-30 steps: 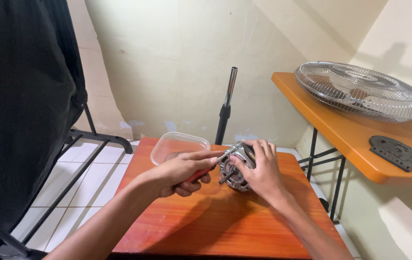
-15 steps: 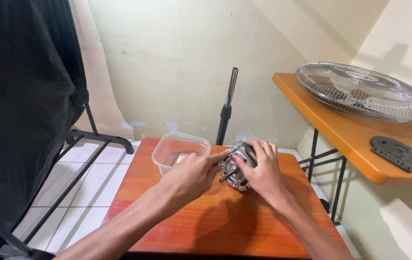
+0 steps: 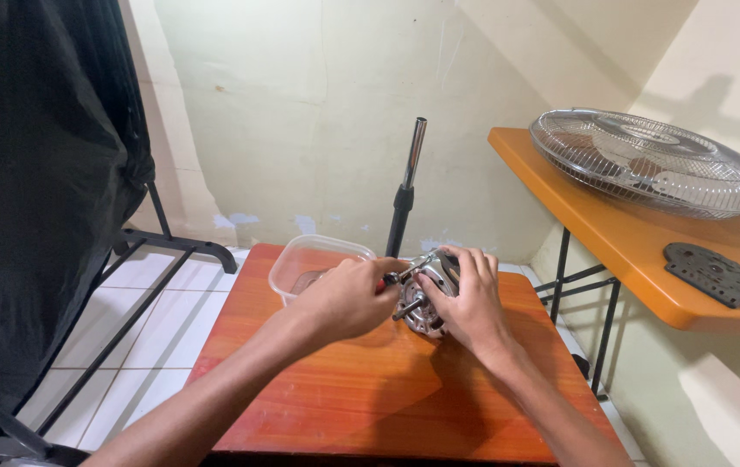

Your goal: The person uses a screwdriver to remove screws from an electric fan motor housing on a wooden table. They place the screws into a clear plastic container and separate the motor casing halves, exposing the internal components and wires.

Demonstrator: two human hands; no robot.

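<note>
A grey metal fan motor with a short shaft stands on the reddish wooden table. My right hand is wrapped over its top and right side, holding it. My left hand grips a screwdriver with a red and black handle, its tip set against the upper left of the motor. Both forearms reach in from the bottom of the view.
A clear plastic tub sits just left of my hands. A black and chrome pole rises behind the table. On the orange shelf at right lie a wire fan grille and a dark round plate. Black cloth hangs on a rack at left.
My left hand has shifted up and toward the motor with the screwdriver, uncovering more of the plastic tub. My right hand stays on the motor.
</note>
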